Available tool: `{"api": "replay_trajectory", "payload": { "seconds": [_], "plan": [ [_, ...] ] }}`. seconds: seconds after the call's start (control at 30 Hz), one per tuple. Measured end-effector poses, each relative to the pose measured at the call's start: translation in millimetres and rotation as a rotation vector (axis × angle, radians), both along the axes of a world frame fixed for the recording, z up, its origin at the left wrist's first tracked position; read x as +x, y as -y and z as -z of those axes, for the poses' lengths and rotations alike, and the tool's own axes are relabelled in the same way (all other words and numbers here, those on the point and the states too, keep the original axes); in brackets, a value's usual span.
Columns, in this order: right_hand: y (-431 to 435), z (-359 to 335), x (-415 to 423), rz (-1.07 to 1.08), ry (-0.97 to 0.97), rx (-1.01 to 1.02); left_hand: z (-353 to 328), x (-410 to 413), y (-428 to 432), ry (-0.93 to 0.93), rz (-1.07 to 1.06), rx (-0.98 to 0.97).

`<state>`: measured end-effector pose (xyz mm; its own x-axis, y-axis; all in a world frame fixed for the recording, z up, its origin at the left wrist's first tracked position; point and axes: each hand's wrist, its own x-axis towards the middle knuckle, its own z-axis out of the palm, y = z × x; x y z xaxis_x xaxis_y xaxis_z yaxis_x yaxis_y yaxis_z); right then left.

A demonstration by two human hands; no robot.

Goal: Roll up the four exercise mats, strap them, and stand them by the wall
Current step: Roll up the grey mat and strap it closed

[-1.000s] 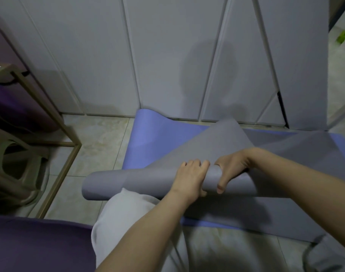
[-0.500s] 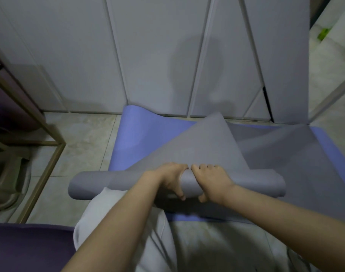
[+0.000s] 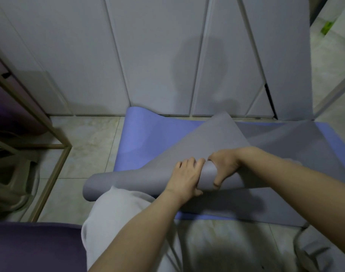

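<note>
Both hands, left hand (image 3: 184, 176) and right hand (image 3: 223, 168), curl round the half-rolled grey foam mat (image 3: 140, 178) lying on the blue mat (image 3: 140, 138); keep the roll tight, edges aligned.

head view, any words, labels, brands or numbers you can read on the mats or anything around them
None can be read.
The grey mat, gripped by the left hand and right hand, shows no print.
The blue mat and the wall panels are plain.
The green thing at the top right is too small and blurred to tell.
</note>
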<state>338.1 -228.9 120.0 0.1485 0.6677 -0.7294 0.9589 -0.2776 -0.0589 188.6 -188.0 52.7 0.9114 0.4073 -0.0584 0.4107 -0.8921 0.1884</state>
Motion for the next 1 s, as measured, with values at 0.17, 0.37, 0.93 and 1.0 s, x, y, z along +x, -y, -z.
{"api": "replay_trajectory", "payload": {
  "seconds": [0.17,0.37,0.93,1.0],
  "plan": [
    [-3.4,-14.6,12.8,0.079,-0.057,-0.097,-4.3,6.3,-0.7,0.095,0.025,0.008],
    [8.2,-6.8,-14.6,-0.104,0.222,0.205,-6.5,12.2,-22.3,0.01,-0.029,-0.124],
    [10.7,-4.8,-32.6,-0.257,0.295,0.173,-1.7,2.4,-22.6,-0.05,0.003,-0.298],
    [6.3,-9.8,-26.3,-0.233,0.241,0.097,0.8,3.1,-14.7,-0.004,-0.005,-0.226]
  ]
}}
